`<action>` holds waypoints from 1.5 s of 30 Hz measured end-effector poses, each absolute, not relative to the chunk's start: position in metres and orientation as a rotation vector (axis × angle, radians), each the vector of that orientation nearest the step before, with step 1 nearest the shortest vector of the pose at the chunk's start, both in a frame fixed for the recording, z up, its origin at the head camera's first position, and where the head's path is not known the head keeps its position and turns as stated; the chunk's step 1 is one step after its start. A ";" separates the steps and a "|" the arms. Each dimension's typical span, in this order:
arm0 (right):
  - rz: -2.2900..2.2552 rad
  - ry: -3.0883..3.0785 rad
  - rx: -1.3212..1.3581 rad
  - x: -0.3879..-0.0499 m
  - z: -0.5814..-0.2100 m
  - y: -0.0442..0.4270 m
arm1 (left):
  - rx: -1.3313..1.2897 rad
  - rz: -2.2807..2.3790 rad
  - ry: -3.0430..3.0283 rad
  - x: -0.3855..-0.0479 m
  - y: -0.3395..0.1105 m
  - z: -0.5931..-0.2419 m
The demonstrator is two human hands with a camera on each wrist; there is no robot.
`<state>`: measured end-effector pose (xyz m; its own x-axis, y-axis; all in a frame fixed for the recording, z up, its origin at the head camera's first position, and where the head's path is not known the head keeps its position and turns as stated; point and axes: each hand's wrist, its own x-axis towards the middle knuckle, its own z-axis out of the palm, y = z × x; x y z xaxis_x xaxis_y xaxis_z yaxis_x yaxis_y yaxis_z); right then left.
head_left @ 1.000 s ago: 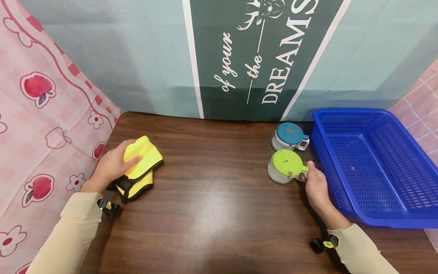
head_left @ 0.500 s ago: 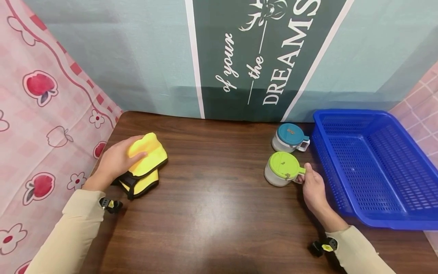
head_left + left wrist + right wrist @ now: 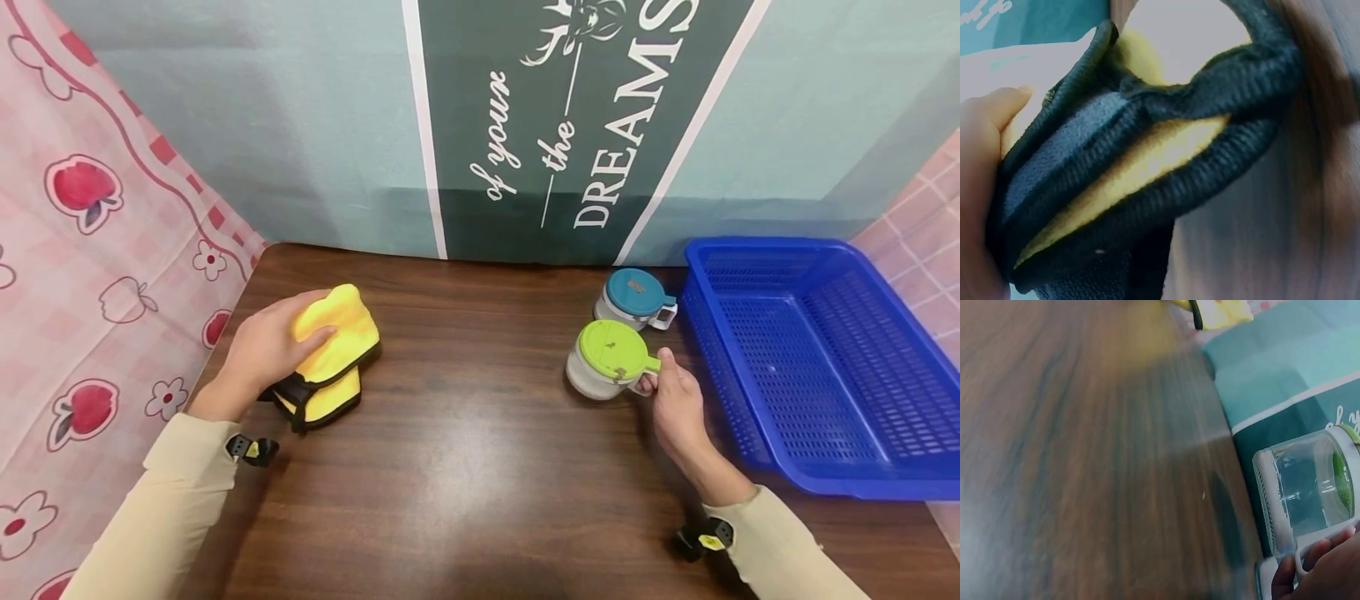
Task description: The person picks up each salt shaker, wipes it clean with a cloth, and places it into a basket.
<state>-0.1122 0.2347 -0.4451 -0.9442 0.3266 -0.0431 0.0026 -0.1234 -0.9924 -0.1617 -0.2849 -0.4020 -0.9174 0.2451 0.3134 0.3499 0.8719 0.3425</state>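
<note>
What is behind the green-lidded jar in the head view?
A blue-lidded jar stands there, with a printed backdrop farther back. The blue lid shows; part of that jar's lower front is covered by the green-lidded jar and cannot be seen.

Plush yellow cloth (image 3: 341,337); clear, glossy jar (image 3: 1304,484); 2 plastic lids (image 3: 609,346); wood-grain tbl (image 3: 450,450) (w/ sheen).

On the brown worktop (image 3: 450,358), a teal-lidded jar (image 3: 634,292) stands just beside a blue basket (image 3: 877,488). Behind hangs a blue-green backdrop (image 3: 300,150) lettered "DREAMS"; at left, a pink apple-print sheet (image 3: 142,250); at right, a pink tile-patterned wall (image 3: 922,242).
</note>
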 end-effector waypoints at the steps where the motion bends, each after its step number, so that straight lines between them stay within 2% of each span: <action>1: 2.171 -1.928 -0.360 -0.112 -0.444 0.233 | -0.456 -0.576 -2.772 -0.161 -0.283 -0.401; 8: 2.138 -2.045 -0.332 -0.113 -0.436 0.220 | -0.520 -0.540 -2.696 -0.158 -0.268 -0.398; 19: 2.235 -2.073 -0.134 -0.115 -0.427 0.202 | -0.638 -0.546 -2.571 -0.151 -0.240 -0.379; 32: 2.333 -2.072 -0.151 -0.114 -0.418 0.188 | -0.693 -0.525 -2.512 -0.148 -0.214 -0.373; 45: 2.240 -2.170 -0.132 -0.117 -0.414 0.176 | -0.779 -0.579 -2.483 -0.140 -0.187 -0.366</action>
